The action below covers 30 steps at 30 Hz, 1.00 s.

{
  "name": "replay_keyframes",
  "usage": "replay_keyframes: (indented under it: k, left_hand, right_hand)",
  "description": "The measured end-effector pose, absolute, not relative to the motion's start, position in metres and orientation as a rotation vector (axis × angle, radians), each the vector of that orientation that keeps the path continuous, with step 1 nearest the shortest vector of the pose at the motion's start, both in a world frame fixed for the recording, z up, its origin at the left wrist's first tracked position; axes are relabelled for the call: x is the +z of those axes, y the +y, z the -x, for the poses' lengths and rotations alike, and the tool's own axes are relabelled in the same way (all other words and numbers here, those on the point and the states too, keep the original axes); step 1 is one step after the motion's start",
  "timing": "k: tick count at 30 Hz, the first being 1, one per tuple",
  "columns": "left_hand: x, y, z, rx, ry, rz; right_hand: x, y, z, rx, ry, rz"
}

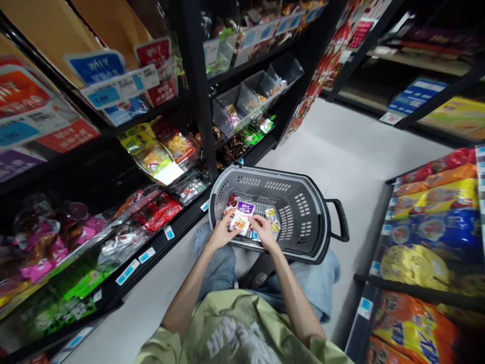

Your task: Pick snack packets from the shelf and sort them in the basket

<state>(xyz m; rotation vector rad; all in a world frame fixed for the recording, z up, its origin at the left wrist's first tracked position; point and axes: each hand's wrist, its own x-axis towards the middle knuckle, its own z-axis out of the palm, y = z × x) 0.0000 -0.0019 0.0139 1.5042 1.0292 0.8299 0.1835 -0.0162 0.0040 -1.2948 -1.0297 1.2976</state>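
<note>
Both of my hands reach into a grey plastic shopping basket [303,237] in front of my knees. Between them is a small snack packet [241,218], white with a purple top and a food picture. My left hand [223,233] grips its left edge, and the fingers of my right hand [262,231] pinch its right edge. Further small packets [272,217] lie on the basket floor to the right, and others are partly hidden beneath the held one. The basket's black handle [341,220] sticks out on the right.
Dark shelves with bagged snacks [155,210] rise close on my left. Clear plastic bins [242,103] hold loose items further along. On the right stands a shelf of colourful bags [435,227]. Pale floor [322,136] stretches ahead towards another rack.
</note>
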Motion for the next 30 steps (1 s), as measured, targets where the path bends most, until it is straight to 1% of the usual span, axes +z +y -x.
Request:
replay_keyframes:
  k: [14, 20, 23, 26, 30]
  left_hand:
    - [0.013, -0.004, -0.003, 0.884, 1.058, -1.437]
    - [0.016, -0.008, -0.004, 0.969, 1.087, -1.354]
    - [0.019, -0.015, -0.004, 1.08, 1.048, -1.238]
    - [0.013, -0.019, -0.005, 1.202, 1.029, -1.128]
    - [0.013, -0.016, 0.005, 1.126, 1.201, -1.136]
  right_hand:
    - [0.004, -0.02, -0.184, 1.346, -1.113, 1.197]
    - [0.004, -0.023, -0.187, 1.295, -1.19, 1.21]
    - [0.004, -0.028, -0.189, 1.313, -1.272, 1.213]
    - [0.0, -0.032, -0.193, 1.305, -1.341, 1.294]
    - [0.0, -0.028, -0.195, 1.312, -1.331, 1.397]
